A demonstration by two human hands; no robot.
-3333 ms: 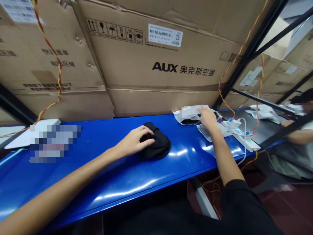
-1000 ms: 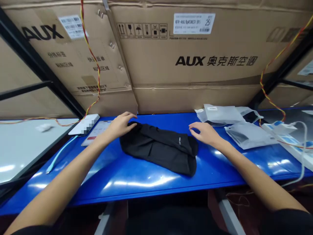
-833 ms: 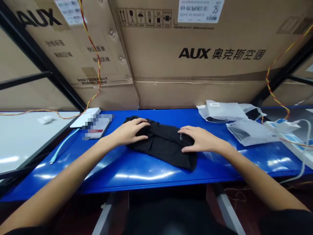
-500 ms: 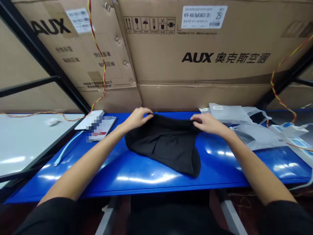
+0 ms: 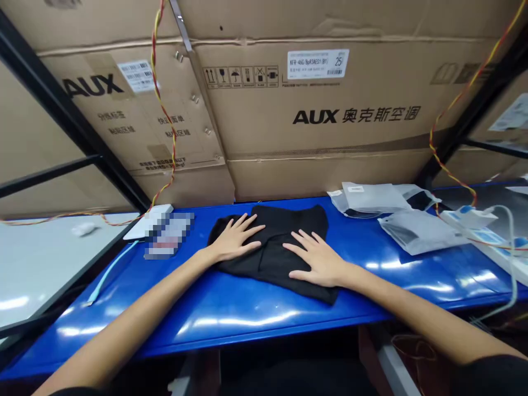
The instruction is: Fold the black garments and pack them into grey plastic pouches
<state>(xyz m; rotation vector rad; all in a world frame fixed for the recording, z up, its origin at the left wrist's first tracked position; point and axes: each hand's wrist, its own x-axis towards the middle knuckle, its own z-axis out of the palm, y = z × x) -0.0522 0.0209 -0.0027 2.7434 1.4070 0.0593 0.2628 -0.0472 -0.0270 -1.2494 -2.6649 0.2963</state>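
Observation:
A black garment [image 5: 284, 231] lies spread on the glossy blue table [image 5: 231, 308]. My left hand [image 5: 235, 239] rests flat on its left part, fingers stretched out and apart. My right hand [image 5: 317, 258] lies flat on its lower middle, fingers spread too. Neither hand grips the cloth; both press down on it.
Several grey plastic bags [image 5: 383, 201] lie at the back right, one showing dark cloth inside. A power strip with white cables [image 5: 490, 231] sits far right. A white box and a blurred flat device [image 5: 165, 234] lie left. Large cardboard boxes [image 5: 313, 115] wall the back.
Half a second ago both hands pinched the garment's far edge; they have since let go and come down flat on top of the cloth, which now lies flatter.

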